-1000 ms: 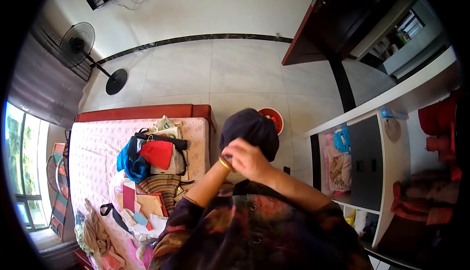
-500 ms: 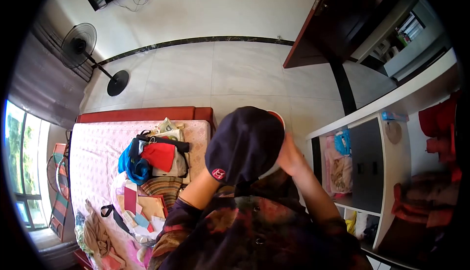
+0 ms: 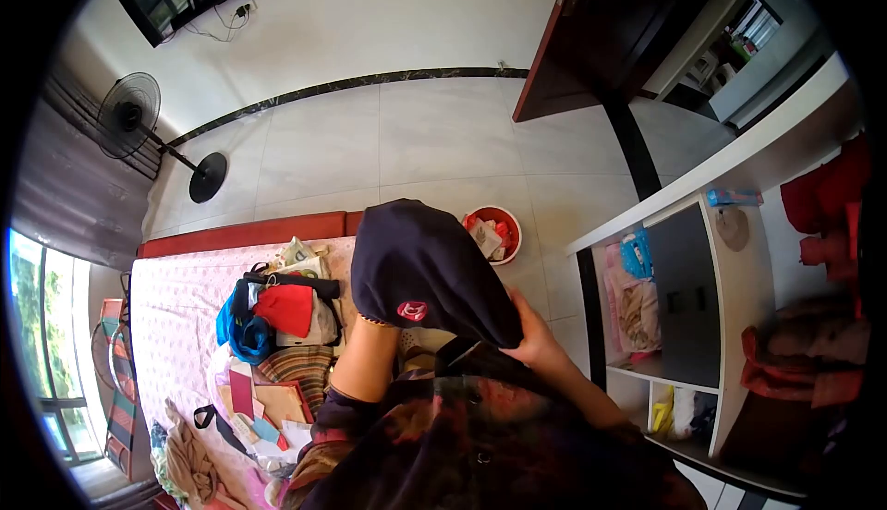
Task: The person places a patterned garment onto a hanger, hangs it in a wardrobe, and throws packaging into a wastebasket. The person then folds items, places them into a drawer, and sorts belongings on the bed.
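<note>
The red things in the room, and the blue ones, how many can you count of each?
Red: 3 - the cloth on the bed pile, the bucket on the floor, the clothes by the shelf.
Blue: 2 - the bag on the bed, the bundle in the shelf.
Total: 5

The dark garment [image 3: 425,265] is soft matt cloth. The floor [image 3: 443,140] is glossy smooth tile. The shelf unit [image 3: 739,288] looks smooth, painted.
</note>
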